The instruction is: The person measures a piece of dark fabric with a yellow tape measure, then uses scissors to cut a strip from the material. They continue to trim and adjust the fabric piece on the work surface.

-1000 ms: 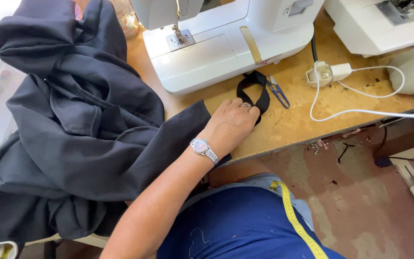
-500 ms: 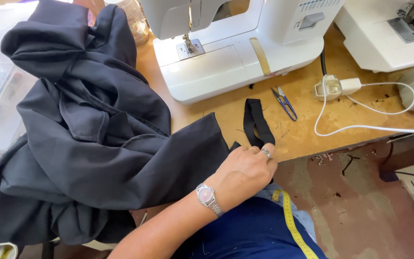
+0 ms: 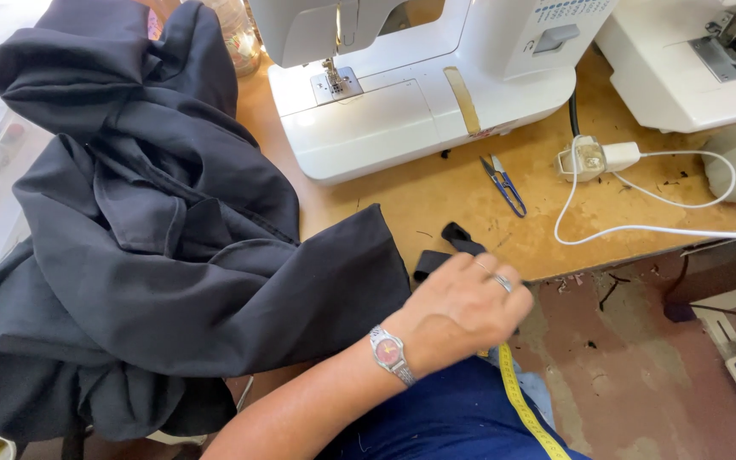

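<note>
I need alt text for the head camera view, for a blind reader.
A left hand with ring and wristwatch grips a small black strap at the wooden table's edge, beside a heap of dark fabric. A white sewing machine and thread snips lie beyond.

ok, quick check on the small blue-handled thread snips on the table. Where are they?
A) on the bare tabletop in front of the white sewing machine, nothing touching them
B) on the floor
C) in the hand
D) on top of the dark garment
A: the thread snips lie alone on the wooden table just below the white sewing machine, well clear of the hand, which is down at the table edge on the black fabric strip.
</note>
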